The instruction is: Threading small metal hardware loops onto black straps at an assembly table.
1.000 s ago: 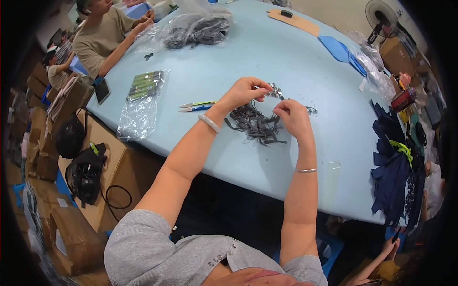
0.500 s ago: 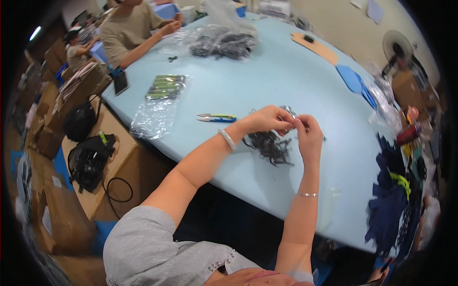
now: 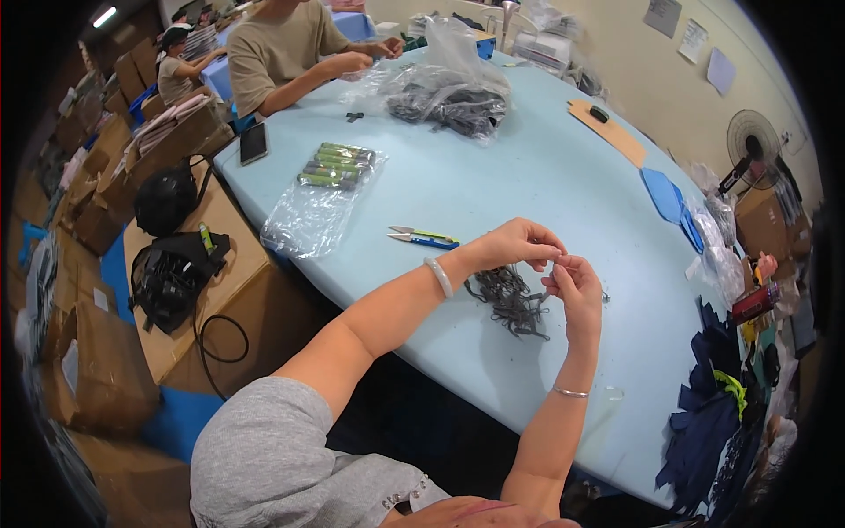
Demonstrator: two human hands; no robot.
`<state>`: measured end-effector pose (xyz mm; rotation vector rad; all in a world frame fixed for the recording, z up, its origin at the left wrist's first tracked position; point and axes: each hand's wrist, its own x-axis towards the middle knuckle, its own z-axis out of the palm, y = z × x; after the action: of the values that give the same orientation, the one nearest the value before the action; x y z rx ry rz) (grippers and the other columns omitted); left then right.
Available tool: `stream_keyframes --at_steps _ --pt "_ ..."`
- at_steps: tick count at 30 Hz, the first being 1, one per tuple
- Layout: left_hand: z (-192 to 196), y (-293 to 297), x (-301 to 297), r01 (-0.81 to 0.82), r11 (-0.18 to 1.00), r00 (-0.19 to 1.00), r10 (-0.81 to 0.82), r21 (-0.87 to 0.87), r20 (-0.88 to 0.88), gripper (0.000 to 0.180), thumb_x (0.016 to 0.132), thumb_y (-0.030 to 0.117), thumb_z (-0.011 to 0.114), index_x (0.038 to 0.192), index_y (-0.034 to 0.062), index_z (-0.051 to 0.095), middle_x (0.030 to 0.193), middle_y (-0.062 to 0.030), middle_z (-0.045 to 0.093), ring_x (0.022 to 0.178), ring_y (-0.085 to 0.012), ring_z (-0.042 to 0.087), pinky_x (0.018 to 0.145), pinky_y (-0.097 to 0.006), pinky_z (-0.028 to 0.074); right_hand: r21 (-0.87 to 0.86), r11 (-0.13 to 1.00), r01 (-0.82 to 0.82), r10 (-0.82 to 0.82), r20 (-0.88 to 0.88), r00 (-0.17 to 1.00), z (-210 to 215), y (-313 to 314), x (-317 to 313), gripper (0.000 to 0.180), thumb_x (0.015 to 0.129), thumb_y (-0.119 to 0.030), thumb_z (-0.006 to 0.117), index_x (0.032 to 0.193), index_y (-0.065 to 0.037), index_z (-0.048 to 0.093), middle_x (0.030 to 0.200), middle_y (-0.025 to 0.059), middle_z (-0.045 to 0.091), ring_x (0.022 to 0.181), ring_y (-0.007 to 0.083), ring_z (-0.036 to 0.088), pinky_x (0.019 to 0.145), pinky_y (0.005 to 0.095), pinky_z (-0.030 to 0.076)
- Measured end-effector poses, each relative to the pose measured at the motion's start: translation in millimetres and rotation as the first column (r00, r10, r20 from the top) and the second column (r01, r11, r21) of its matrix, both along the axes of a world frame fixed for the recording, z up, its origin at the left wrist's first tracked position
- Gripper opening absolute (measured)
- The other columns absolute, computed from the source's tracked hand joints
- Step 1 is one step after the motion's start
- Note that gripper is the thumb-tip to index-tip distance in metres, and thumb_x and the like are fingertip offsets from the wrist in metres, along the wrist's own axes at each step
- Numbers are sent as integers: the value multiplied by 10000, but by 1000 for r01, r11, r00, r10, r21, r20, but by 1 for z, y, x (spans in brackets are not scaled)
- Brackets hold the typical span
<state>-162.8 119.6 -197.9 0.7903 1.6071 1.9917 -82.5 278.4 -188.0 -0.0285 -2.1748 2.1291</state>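
Above the table, my left hand [image 3: 519, 245] and my right hand [image 3: 576, 286] meet fingertip to fingertip. Each has thumb and forefinger pinched together; whatever lies between them is too small to make out. Just below my hands a tangled pile of dark grey cord-like pieces [image 3: 510, 304] rests on the light blue tabletop [image 3: 458, 326]. Left of the pile lie thread snips [image 3: 424, 238] with blue and yellow handles, blades pointing left. Farther left, a clear plastic bag [image 3: 308, 211] holds several green and grey banded bundles [image 3: 339, 165].
A co-worker [image 3: 286, 53] sits at the far left edge, beside a clear bag of dark pieces [image 3: 453, 101]. A phone [image 3: 253, 143] lies near the left edge. Blue flat pieces [image 3: 664, 198] and navy fabric strips [image 3: 704, 414] line the right side. A cardboard box [image 3: 220, 308] bears black bags.
The whole view has shifted, so the table and things on it appear lower and farther right. My hands remain pinched together over the grey pile.
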Motion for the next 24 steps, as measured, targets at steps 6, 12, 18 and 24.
stream_keyframes --at_steps 6,12,18,24 --pt "-4 -2 -3 8 998 998 -11 61 61 216 847 178 661 966 -2 662 851 -34 642 715 -73 580 668 -210 509 -58 996 -64 67 42 997 0 11 4 182 915 -92 537 1051 25 569 942 83 627 766 139 630 663 249 512" --pt "-2 -5 -1 45 999 999 -45 12 23 194 840 179 670 934 9 663 836 -29 642 717 -77 586 683 -211 508 -58 993 -103 106 46 993 1 11 5 174 903 -95 551 1033 19 573 923 55 617 776 128 613 677 243 502" --pt "-2 -5 0 65 998 998 -65 -11 13 191 834 178 675 929 13 664 825 -33 644 731 -83 593 693 -218 510 99 994 -40 45 -52 998 -6 10 1 147 895 -164 585 941 -24 591 780 -15 559 654 54 469 589 195 384" --pt "1 -4 3 49 999 999 -49 -6 12 188 831 173 678 921 8 665 832 -39 646 746 -88 601 703 -223 513 78 997 0 0 -5 1000 -5 15 0 167 899 -187 588 870 -23 596 700 -37 514 621 47 423 562 191 349"
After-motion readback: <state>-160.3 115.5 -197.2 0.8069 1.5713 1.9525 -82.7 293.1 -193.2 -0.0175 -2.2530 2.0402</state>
